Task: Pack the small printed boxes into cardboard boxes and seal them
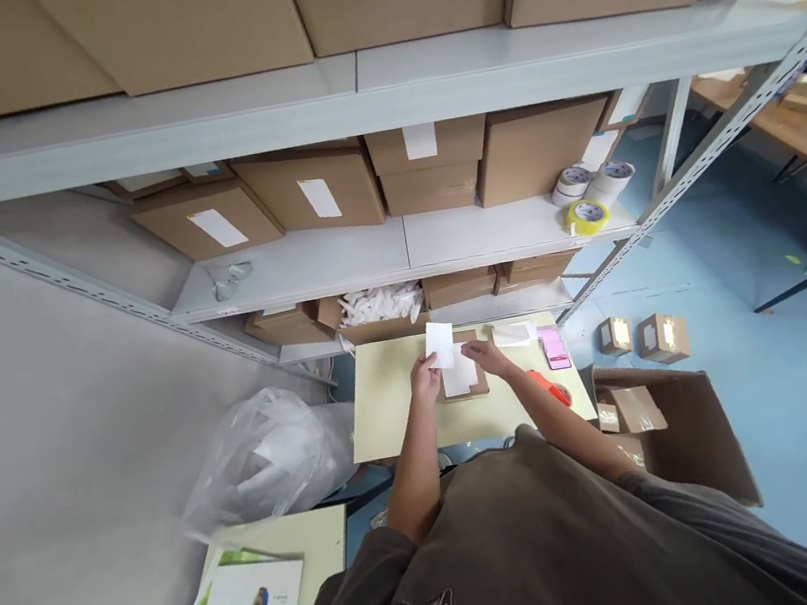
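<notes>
My left hand [426, 378] is closed on a small white paper sheet [439, 340], which it holds up over the table. Beneath that lie more white paper pieces [460, 375] on a flat brown cardboard box [478, 387]. At the upper right edge of these pieces, my right hand [483, 356] has its fingers pinched together on the paper. Whether the lower white pieces are one sheet or two, I cannot tell. The pale yellow table [387, 396] is under the box.
An orange tape dispenser [551, 388], a pink-purple clipboard-like item [554, 347] and white papers [514, 333] lie to the right. A large carton [704, 440] holding boxes stands beside the table. Shelving [337, 264] rises ahead; a clear plastic bag [267, 454] bulges at left.
</notes>
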Available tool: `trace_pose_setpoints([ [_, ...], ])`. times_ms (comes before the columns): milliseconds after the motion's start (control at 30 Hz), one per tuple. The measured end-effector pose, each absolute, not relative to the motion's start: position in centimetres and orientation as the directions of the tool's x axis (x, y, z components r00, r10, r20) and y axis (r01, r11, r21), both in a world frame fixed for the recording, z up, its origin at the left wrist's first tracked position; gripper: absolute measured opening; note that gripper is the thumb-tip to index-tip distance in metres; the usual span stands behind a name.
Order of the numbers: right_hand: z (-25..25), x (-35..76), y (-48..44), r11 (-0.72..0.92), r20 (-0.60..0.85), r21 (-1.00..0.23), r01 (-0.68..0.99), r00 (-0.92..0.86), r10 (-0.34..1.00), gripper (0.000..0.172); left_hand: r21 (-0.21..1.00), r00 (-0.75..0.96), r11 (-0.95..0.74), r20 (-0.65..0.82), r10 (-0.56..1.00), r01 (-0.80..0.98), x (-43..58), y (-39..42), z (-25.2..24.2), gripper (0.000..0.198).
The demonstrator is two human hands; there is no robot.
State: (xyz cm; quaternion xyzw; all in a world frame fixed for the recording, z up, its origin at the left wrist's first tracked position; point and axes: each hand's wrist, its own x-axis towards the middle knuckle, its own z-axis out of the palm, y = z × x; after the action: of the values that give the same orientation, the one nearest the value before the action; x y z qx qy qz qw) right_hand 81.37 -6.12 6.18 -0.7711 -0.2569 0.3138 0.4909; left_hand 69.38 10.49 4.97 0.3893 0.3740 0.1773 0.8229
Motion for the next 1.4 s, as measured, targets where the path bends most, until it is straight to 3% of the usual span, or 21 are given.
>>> trace_pose_setpoints([
  [133, 6.5, 78.2, -2.7, -0.367, -0.294, -0.929, -0.035, 0.672, 0.679, 0.05, 0.799, 0.714, 0.6, -0.438, 0.546, 0.031, 68.1, 11.5, 5.9, 0.04],
  [300, 7.4, 76.7, 0.3, -0.393, -0.169, -0.904, 0.171, 0.701, 0.693, 0.047, 0.805, 0.696, 0.572, -0.501, 0.514, 0.157, 64.6, 13.8, 6.0, 0.055],
  [400, 8.3, 75.4, 1.5, -0.366, -0.136, -0.909, 0.202, 0.684, 0.717, 0.043, 0.822, 0.701, 0.528, -0.506, 0.503, 0.214, 62.5, 15.5, 6.2, 0.057],
  [667, 10.1, 73.1, -0.3, -0.197, -0.263, -0.965, -0.175, 0.687, 0.678, 0.043, 0.884, 0.75, 0.443, -0.393, 0.533, 0.148, 62.3, 16.2, 8.7, 0.057],
  [900, 14.7, 75.9, -4.8, -0.067, -0.178, -0.983, -0.17, 0.811, 0.557, 0.037, 0.925, 0.903, 0.282, -0.333, 0.27, 0.257, 63.0, 15.1, 11.9, 0.058],
  [1100, 17.1, 77.5, -8.2, -0.02, -0.079, -0.996, -0.085, 0.789, 0.609, 0.034, 0.938, 0.934, 0.158, -0.33, 0.136, 0.308, 63.1, 14.5, 13.5, 0.055],
  [1400, 18.0, 77.2, -11.5, -0.004, -0.117, -0.988, -0.156, 0.723, 0.68, 0.033, 0.939, 0.937, 0.048, -0.344, 0.068, 0.341, 62.9, 13.5, 14.0, 0.054],
])
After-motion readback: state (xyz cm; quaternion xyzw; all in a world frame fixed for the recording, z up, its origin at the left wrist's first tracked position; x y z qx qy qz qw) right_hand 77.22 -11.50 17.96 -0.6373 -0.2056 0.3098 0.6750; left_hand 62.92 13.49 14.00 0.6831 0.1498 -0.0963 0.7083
